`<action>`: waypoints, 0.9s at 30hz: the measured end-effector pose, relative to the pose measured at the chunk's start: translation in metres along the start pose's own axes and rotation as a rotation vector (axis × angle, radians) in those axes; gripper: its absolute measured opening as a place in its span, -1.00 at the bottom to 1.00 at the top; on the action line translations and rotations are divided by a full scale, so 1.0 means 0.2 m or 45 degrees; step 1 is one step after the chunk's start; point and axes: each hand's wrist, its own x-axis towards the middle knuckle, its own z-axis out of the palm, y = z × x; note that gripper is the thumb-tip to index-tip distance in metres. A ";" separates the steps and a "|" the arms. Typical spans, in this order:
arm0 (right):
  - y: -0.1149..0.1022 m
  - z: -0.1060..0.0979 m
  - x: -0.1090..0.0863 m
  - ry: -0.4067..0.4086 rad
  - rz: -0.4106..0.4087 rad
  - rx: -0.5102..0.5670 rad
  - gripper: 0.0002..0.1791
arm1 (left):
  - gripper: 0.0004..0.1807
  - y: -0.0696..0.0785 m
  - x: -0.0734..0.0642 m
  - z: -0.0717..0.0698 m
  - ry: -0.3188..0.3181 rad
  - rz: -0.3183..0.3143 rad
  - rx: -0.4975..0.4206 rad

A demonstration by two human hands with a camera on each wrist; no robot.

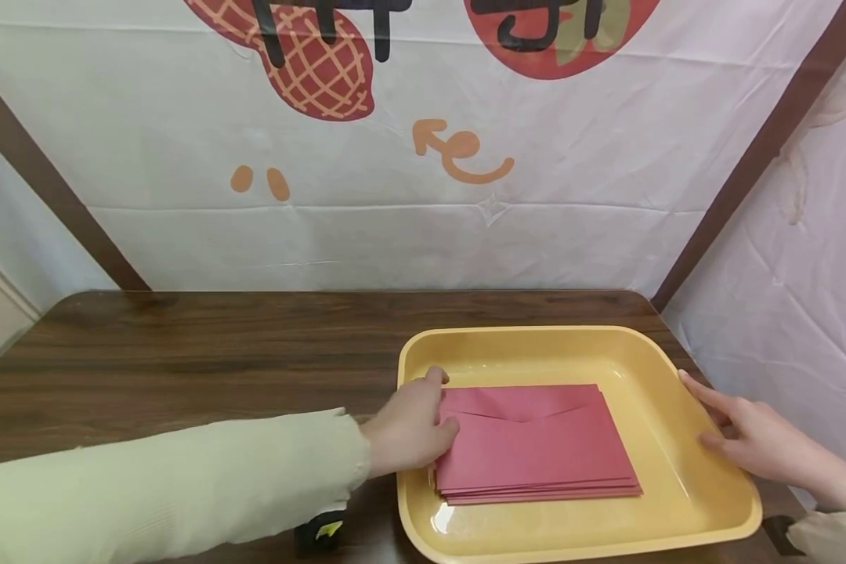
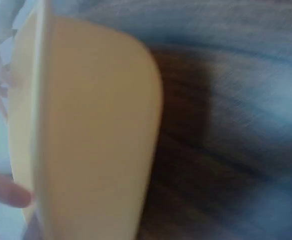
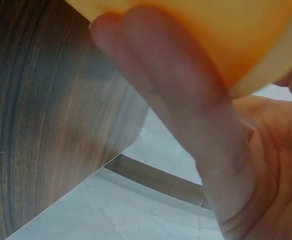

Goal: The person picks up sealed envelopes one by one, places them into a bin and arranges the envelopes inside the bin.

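Note:
A stack of red envelopes (image 1: pixel 536 446) lies inside a yellow plastic tray (image 1: pixel 529 352), the top one with its flap side up. Over the tray's left rim reaches my left hand (image 1: pixel 405 427), gripping the stack by its left edge with the thumb on top. Its fingers beneath the edge are hidden. My right hand (image 1: pixel 764 439) holds the tray's right side, thumb inside the wall and fingers outside. In the right wrist view those fingers (image 3: pixel 176 70) lie against the tray's outer side. The left wrist view shows the tray's outer wall (image 2: pixel 95 120) and a blurred thumb by the rim.
Under the tray is a dark wood-grain table (image 1: pixel 218 345), with the tray close to its right edge. A white printed cloth (image 1: pixel 366 243) hangs behind the table. A small black object (image 1: pixel 320 529) with a yellow-green mark shows below the left sleeve.

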 end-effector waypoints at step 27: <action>-0.02 0.06 -0.03 0.187 -0.056 -0.103 0.06 | -0.62 -0.61 -0.40 -0.39 0.465 -0.380 -0.632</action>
